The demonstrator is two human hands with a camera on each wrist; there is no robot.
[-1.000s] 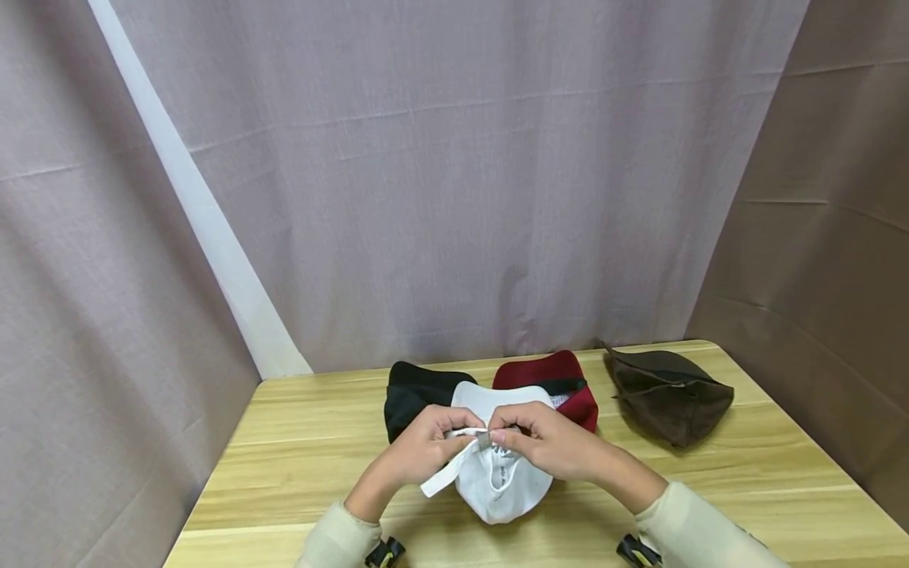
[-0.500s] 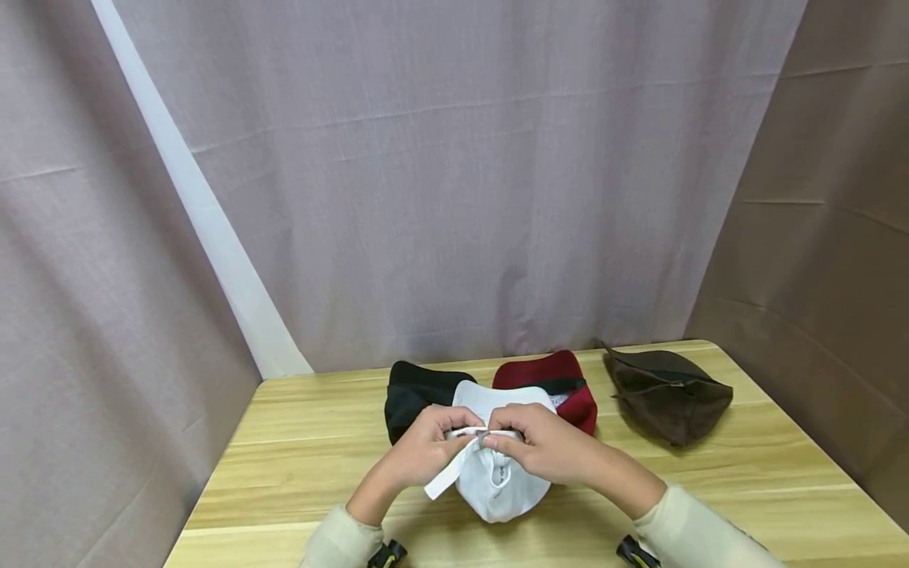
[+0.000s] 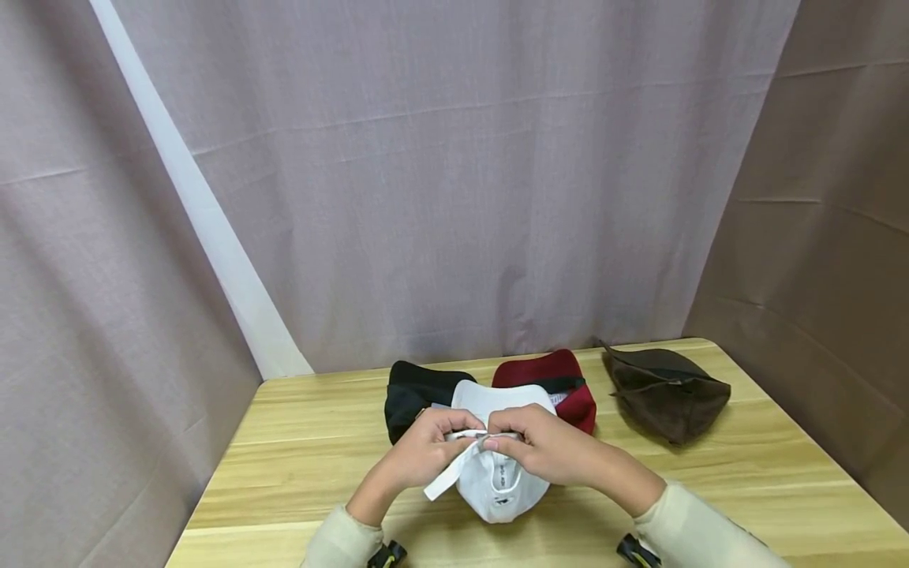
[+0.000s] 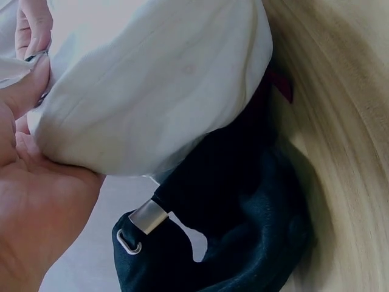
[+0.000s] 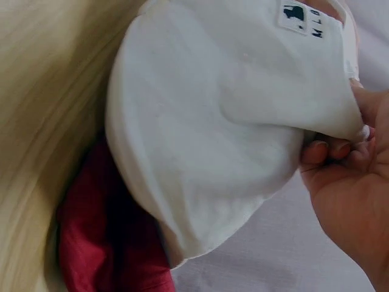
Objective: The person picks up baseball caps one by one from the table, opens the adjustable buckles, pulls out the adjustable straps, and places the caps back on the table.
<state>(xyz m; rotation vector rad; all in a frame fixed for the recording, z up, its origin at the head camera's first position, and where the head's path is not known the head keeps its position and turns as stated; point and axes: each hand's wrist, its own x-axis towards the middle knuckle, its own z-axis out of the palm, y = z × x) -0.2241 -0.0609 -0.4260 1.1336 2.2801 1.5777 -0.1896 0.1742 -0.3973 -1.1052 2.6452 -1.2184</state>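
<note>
A white baseball cap [image 3: 500, 497] stands at the front of the table, its brim pointing away from me. My left hand [image 3: 426, 446] pinches the cap's back strap [image 3: 446, 477], whose loose end sticks out to the lower left. Close beside it, my right hand [image 3: 543, 443] pinches the strap near its buckle, which the fingers mostly cover. In the right wrist view, my right hand [image 5: 355, 176] has fingers tucked under the cap's edge, near a small logo patch [image 5: 293, 16]. The left wrist view shows my left hand [image 4: 51, 188] at the opposite edge of the white crown [image 4: 158, 91].
Behind the white cap, a black cap [image 3: 408, 398] with a metal strap clasp [image 4: 148, 217] sits to the left and a dark red cap [image 3: 543, 369] to the right. A brown cap [image 3: 671, 406] lies farther right on the wooden table [image 3: 298, 442]. Curtains [image 3: 426, 197] hang behind.
Both hands stay almost in place on the strap. The buckle, visible between the fingers a second ago, is now mostly covered, and the cap's back has tipped so its small logo shows.
</note>
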